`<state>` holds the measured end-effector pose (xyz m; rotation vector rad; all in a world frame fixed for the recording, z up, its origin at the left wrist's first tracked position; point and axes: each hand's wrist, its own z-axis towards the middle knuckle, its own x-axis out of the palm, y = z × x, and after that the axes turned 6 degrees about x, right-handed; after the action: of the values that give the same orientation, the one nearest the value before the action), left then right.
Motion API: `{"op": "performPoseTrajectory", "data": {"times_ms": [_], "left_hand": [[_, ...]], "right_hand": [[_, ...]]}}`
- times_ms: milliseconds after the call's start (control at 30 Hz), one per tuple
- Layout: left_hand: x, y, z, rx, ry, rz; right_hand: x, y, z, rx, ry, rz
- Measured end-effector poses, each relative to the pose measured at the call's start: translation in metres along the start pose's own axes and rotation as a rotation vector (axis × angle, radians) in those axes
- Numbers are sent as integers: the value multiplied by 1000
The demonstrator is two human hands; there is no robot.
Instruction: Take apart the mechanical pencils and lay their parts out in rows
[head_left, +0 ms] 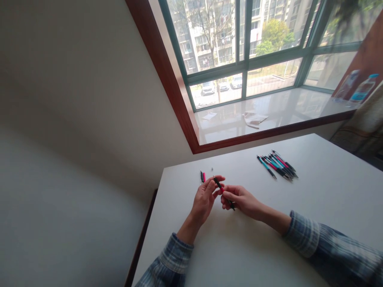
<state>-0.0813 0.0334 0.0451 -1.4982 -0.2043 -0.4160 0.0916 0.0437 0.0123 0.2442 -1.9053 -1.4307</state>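
A pen point(222, 189) with a black grip and a red barrel is held between my two hands above the white table point(239, 243). Fingers of my left hand point(205, 199) are closed on its upper black end, the tip pointing up and left. My right hand point(241, 199) pinches the lower part, whose dark end sticks out below the fingers. Just behind my left hand lie a few black and red pen parts point(203, 176), partly hidden by that hand. A tiny grey piece point(212, 169) sits beyond them.
Several blue, red and black pens point(277, 165) lie in a bunch at the table's back right. A wall stands along the left. Behind the table, the window sill point(227, 127) bears a cloth point(253, 119) and plastic bottles point(363, 89) at the right.
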Motion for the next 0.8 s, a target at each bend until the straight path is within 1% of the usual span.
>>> {"op": "performPoseTrajectory", "data": {"times_ms": [67,200,300,400,467,567,633,733,800], "left_hand": [[-2,-2,1,4,-23,4],[-5,-1,2,47,-62,33],[-6,-1,1,56,-33,8],[-4,-1,0,8,0,6],[-4,-1,0,-1,-16,39],[-6,2,2,82,-95,125],[-8,4,3,152,-122,166],[-8,5,2,195,-91,190],[-8,5,1,165,-49,205]], "right_hand": [[-3,1,0,-14,2,7],[-8,4,1,-47,2,-89],[-10,4,2,-34,-26,-113],[-11,3,3,-44,-20,-75],[-11,3,3,-59,-9,-59],[-11,2,3,-51,1,-72],[-10,1,3,-29,3,-84],[-11,0,4,-16,-18,-91],[-12,-1,4,-25,-30,-77]]}}
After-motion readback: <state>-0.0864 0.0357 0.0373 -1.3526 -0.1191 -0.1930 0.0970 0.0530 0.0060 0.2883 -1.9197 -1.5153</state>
